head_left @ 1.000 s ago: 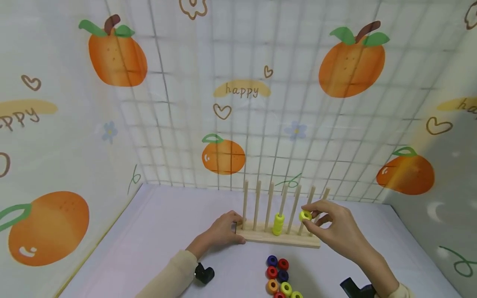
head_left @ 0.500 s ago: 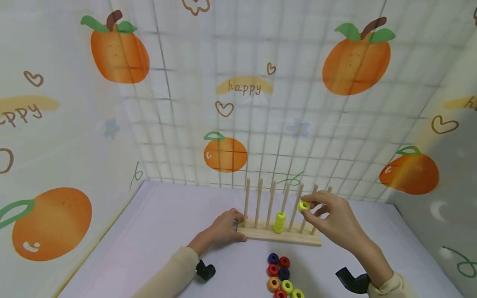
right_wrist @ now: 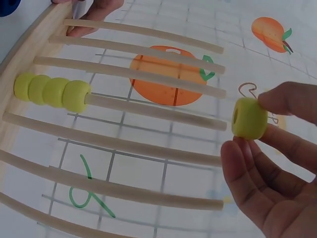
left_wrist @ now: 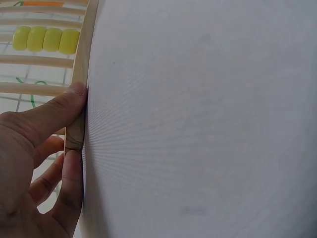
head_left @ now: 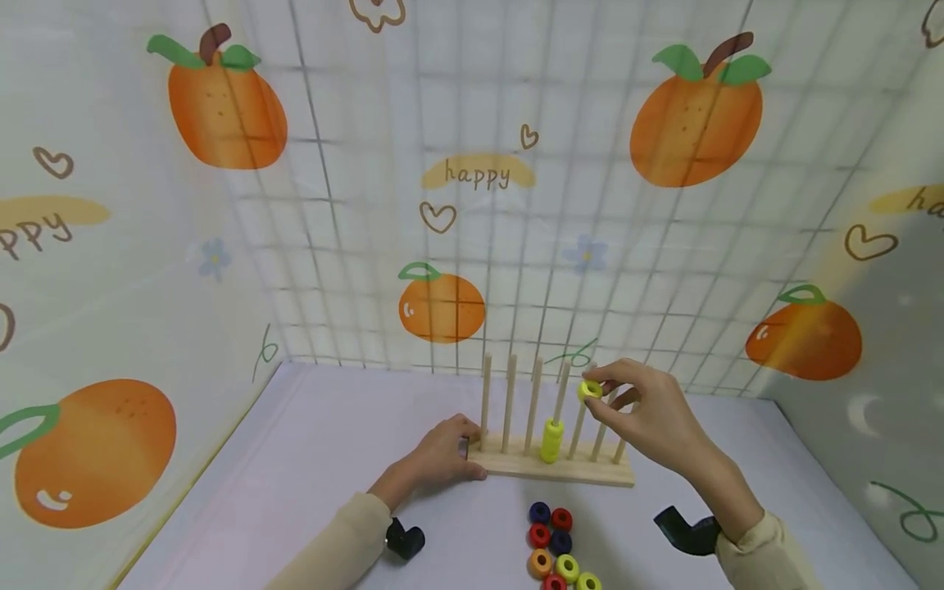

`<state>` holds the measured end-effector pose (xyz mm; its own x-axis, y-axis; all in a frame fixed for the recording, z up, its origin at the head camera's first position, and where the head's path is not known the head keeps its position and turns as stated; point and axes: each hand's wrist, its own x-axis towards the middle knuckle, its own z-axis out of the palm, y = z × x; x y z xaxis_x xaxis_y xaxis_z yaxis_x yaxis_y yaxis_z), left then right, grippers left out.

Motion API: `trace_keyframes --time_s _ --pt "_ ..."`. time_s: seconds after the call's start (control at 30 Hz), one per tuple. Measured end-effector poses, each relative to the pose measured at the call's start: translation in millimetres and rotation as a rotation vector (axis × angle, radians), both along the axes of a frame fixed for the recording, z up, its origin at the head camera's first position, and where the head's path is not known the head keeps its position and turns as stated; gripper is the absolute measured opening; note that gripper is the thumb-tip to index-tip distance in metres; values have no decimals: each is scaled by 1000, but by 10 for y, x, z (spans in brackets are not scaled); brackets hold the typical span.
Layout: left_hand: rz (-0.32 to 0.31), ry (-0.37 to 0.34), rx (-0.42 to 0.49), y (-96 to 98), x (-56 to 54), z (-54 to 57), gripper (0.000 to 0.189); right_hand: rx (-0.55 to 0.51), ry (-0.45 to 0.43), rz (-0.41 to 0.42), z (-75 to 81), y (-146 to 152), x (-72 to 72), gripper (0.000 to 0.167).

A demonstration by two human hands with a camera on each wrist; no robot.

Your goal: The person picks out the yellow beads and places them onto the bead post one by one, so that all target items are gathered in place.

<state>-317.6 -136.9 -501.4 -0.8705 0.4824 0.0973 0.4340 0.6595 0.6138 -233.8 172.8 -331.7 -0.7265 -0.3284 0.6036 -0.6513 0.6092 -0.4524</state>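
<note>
Nearest, in front of the peg rack [head_left: 516, 465], loose beads [head_left: 558, 548] of blue, red, orange and yellow lay close together on the white table [head_left: 457, 533], the last ones running toward the lower edge of the head view. A cream sleeve [head_left: 332, 545] came in front of the rack's left end, another [head_left: 760, 553] in front of its right, with a black piece [head_left: 406, 541] by the left wrist and a second [head_left: 689, 533] by the right. The left hand [head_left: 438, 451] gripped the rack's left end, thumb on the front edge of the base, fingers bent round the end. Above the rack's right half, the right hand [head_left: 660, 418] pinched a yellow bead [right_wrist: 253, 119] between thumb and fingertips, just apart from the tip of the rack's fourth peg. The rack stood upright with seven pegs, and low on that fourth peg sat a stack of four yellow beads [head_left: 551, 442], touching one another. Behind the rack hung a pale curtain [head_left: 509, 238] printed with oranges, hearts and "happy".
</note>
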Motion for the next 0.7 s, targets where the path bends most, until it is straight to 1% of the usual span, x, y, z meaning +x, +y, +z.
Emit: trace_keyframes --time_s 0.23,0.43,0.7 --pt "-3 -7 0 -3 -12 10 68 42 4 -18 89 -38 -75 26" --pt "-13 14 3 3 -34 10 67 31 -12 -3 164 -55 -139 27" --pt "-7 -2 -2 4 -24 2 69 58 -17 -13 183 -96 -234 27"
